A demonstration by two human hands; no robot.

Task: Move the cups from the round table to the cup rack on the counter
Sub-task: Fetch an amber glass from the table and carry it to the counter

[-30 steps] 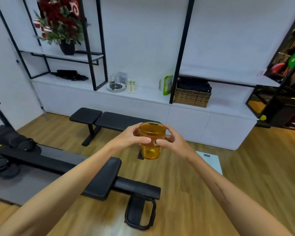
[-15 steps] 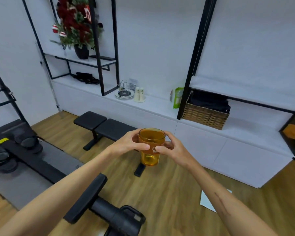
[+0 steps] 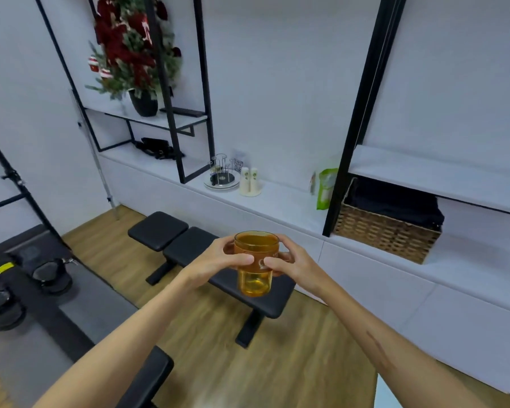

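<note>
Both bare forearms reach forward from the lower corners and converge at mid-frame, held out at about the same height. The left hand [image 3: 218, 262] comes in from the left with its palm turned inward, thumb lying across the near side and fingers curled round the far side of an amber cup [image 3: 256, 262]. The right hand [image 3: 295, 265] mirrors it from the right, thumb pointing toward the left thumb, the two thumb tips close but apart. Both hands are closed on the cup, carrying it upright between them, wrists nearly straight. A long dark mark runs along the right forearm.
</note>
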